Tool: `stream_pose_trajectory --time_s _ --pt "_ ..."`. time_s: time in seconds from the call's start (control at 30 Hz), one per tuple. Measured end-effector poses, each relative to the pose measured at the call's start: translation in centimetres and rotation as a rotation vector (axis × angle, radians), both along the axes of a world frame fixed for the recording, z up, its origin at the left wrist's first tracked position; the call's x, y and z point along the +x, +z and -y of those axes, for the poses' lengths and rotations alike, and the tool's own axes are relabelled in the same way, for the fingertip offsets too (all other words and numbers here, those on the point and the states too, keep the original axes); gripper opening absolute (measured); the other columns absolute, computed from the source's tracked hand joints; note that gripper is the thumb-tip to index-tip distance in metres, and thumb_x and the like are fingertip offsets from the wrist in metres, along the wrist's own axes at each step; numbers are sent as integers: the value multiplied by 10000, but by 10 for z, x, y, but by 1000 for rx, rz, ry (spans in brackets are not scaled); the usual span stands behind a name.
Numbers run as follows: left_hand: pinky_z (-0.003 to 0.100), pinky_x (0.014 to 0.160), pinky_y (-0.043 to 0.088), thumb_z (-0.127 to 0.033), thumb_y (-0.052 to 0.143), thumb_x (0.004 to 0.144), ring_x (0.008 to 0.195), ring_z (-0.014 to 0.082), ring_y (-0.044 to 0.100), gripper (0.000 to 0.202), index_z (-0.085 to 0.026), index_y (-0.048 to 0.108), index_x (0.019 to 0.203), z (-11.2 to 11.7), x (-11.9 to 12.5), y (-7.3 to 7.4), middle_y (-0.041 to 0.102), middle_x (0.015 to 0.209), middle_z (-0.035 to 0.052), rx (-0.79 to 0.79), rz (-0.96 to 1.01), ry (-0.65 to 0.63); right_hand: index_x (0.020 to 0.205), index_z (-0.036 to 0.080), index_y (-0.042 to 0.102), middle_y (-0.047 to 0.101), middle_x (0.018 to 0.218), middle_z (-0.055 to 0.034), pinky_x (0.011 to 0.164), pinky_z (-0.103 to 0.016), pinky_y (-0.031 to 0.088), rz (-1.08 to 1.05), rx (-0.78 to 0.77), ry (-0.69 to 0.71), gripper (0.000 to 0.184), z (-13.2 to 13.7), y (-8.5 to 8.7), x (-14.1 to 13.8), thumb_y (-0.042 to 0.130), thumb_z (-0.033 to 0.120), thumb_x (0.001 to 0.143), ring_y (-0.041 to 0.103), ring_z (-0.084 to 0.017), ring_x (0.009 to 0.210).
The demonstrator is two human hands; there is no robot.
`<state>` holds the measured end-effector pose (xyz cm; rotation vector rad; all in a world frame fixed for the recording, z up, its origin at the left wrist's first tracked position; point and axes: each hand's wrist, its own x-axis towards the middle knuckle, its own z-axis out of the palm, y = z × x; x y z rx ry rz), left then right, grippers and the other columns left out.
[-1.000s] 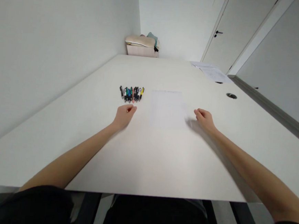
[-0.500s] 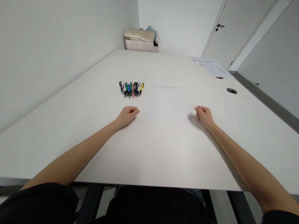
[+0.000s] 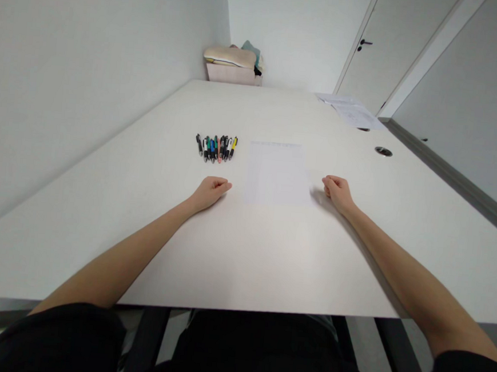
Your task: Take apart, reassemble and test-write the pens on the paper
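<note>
My left hand (image 3: 211,192) rests on the white table in a loose fist, with nothing showing in it. Just beyond it lies a row of several pens (image 3: 211,147), side by side, with black, white, green, blue, pink and yellow bodies. Between my two hands a sheet of paper (image 3: 277,174) lies flat, with a faint line of print along its far edge. To the right of the sheet, my right hand (image 3: 337,193) is also closed in a fist on the table, apart from the paper, and no object shows in it.
More printed sheets (image 3: 352,111) lie at the table's far right, partly over a round cable hole. Another cable hole (image 3: 383,151) sits nearer. Behind the far edge stands a pale box (image 3: 230,74) with folded cloth (image 3: 229,56) on top. A wall (image 3: 91,53) borders the left side.
The view has shifted very slightly. Both fists, the pens and the paper stay where they were.
</note>
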<state>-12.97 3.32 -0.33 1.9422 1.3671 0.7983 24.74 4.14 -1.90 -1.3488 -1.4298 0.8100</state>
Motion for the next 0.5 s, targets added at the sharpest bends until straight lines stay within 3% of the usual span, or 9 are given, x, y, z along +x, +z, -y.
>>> stream_pose_trajectory --time_s 0.5 --pt "256 503 181 -406 451 758 501 84 226 389 -193 238 511 4 4 2 203 514 -44 45 -61 -7 548 235 257 205 452 74 392 -222 164 -56 -9 -12 314 -3 -5 1 497 331 727 198 -78 423"
